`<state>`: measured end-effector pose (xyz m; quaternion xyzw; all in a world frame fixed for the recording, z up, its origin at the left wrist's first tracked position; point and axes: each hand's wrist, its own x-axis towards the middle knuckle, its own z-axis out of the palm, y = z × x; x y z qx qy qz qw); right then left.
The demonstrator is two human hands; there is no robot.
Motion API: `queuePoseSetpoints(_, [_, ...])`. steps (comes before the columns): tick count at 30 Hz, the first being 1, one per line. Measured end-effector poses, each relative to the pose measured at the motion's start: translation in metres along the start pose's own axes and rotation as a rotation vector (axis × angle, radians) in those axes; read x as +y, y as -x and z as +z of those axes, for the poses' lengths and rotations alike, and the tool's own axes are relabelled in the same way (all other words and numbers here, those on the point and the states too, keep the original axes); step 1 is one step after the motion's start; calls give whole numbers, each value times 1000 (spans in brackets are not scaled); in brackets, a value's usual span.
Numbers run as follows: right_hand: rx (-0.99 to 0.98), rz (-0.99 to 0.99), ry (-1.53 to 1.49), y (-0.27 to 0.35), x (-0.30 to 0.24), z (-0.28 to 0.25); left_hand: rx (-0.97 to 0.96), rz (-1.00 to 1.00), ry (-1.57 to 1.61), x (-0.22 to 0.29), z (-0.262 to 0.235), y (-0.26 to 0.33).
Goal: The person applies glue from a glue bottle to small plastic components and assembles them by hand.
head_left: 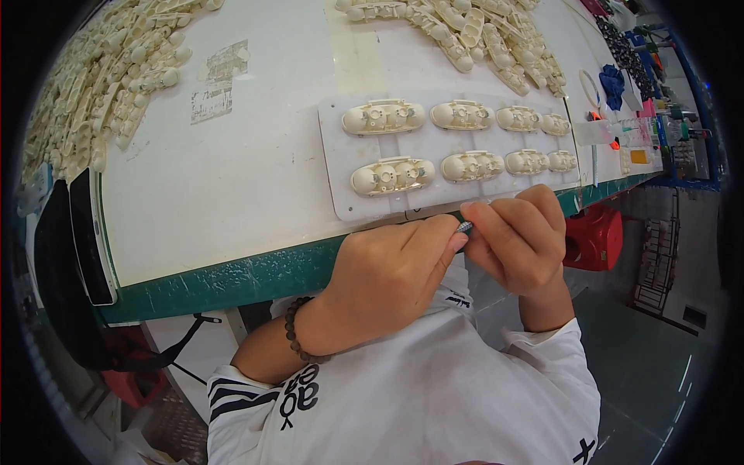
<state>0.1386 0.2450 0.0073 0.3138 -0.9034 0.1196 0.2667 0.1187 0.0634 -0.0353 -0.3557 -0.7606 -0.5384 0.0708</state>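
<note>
My left hand [384, 279] and my right hand [518, 236] meet at the near edge of the table, fingertips together. Between them they pinch a small dark, speckled piece [465, 227]; its exact kind is too small to tell. A dark bead bracelet [294, 329] sits on my left wrist. Just beyond the hands lies a flat white jig plate [341, 167] carrying two rows of cream moulded plastic parts [384, 116], each seated in its own spot.
Heaps of the same cream parts lie at the far left [116, 85] and far middle [480, 39] of the white table with its green edge [232, 279]. A dark bag [58, 263] hangs at the left. A red stool [593, 236] and small tools [612, 85] are at the right.
</note>
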Motion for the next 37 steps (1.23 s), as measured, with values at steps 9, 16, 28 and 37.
queuePoseSetpoints(9, [-145, 140, 72, -16, 29, 7, 19, -31, 60, -5, -1, -7])
queuePoseSetpoints(16, [-60, 351, -383, -5, -4, -8, 103, -25, 94, -3, -11, 1])
queuePoseSetpoints(28, [150, 523, -994, 26, -27, 15, 34, -47, 81, 20, 0, 15])
queuePoseSetpoints(37, [692, 713, -1214, 70, 27, 0, 714, -494, -1160, 4, -205, 57])
